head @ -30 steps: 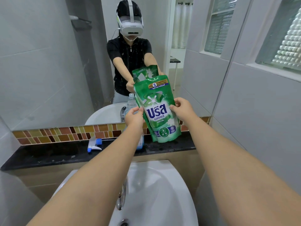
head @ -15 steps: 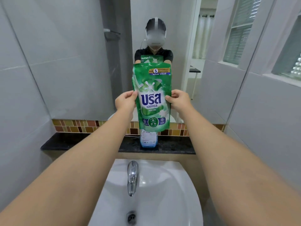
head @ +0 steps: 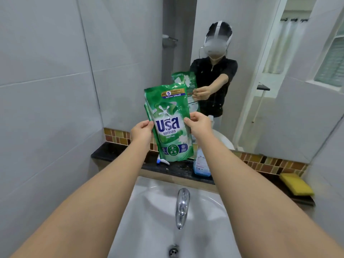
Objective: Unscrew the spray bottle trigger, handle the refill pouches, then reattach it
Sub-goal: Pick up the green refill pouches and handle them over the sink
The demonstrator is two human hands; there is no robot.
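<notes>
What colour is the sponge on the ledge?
Yellow sponge, right end of the ledge, clearest in the head view.

- Forearms (head: 89, 207) bare to the frame edge; no sleeves, watch or rings visible.
- Mirror reflection: black short-sleeved top (head: 214, 75), seemingly zipped at the collar.
- White headset (head: 216, 43) with a strap over the head; thin cable at its side.

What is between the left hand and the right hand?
In the head view, the green refill pouch fills the gap: left hand pinches its left edge, right hand its right edge.
</notes>
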